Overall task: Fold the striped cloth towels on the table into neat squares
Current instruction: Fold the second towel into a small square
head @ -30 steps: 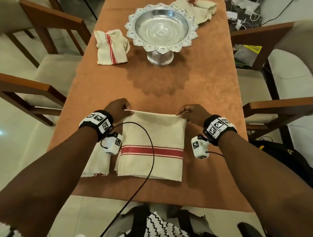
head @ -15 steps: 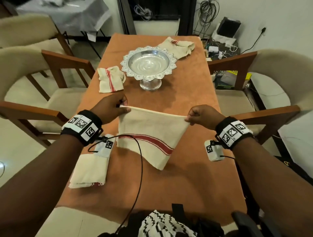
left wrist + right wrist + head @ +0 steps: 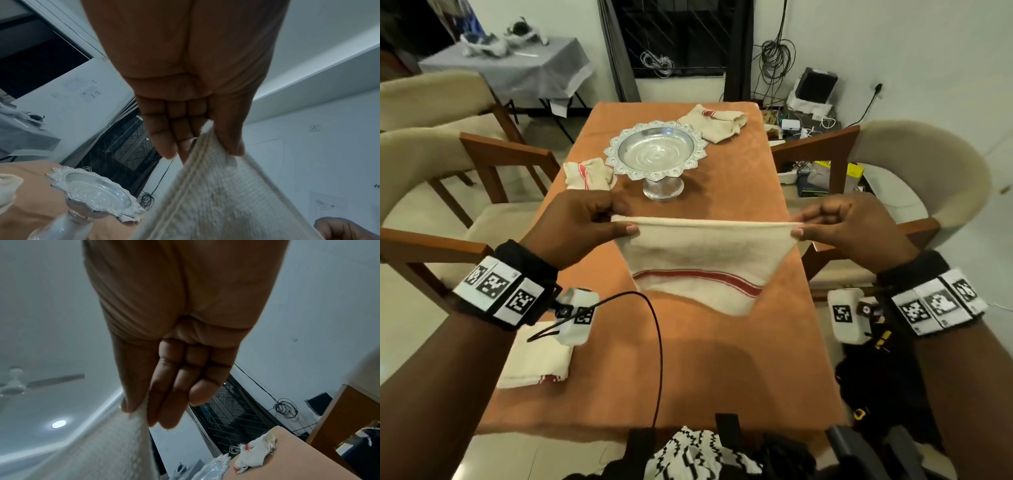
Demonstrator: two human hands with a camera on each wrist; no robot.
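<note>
Towel [image 3: 698,260] held up in air over table [image 3: 722,359], both hands pinching its top corners.
L hand [image 3: 582,226] pinches left corner btw thumb & fingers; R hand [image 3: 849,226] does same at right corner, top edge stretched taut, red stripe near hanging bottom edge. Folded towel [image 3: 534,359] lies on table's near left. Two crumpled towels [image 3: 589,173] [image 3: 714,121] flank silver pedestal bowl [image 3: 655,154].
</note>
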